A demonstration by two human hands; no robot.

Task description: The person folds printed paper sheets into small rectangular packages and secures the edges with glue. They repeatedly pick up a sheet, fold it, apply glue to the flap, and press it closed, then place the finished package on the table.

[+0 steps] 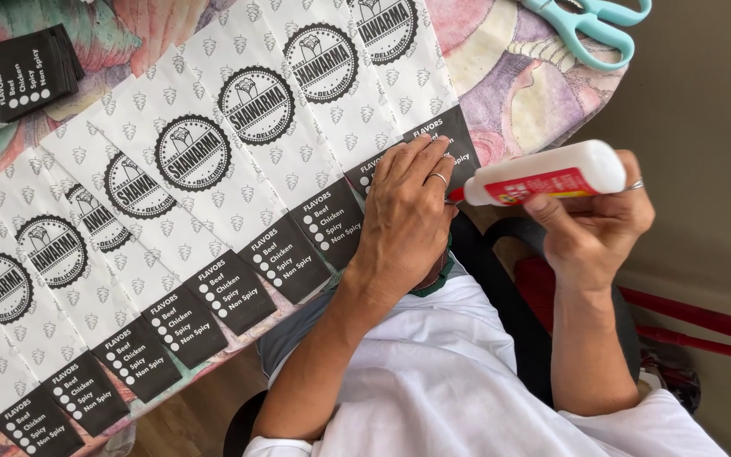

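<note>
White glue bottle [547, 175] with a red label sits gripped in the right hand [598, 222], nozzle at the black end of the last paper sleeve [399, 93] — pressed flat under the left hand [408, 216]. Seemingly gluing is under way; overlapped sleeves [171, 220] — glued or not, unclear.

White paper sleeves with round black emblems and black end panels [213, 169] lie overlapped diagonally across the desk. A stack of small black rectangular labels [31, 72] sits upper left. A white glue bottle with a red label [552, 176] lies at right.

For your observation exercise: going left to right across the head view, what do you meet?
Stack of black cards → fanned row of printed paper bags → left hand pressing a bag's black end → white glue bottle → right hand holding it.
</note>
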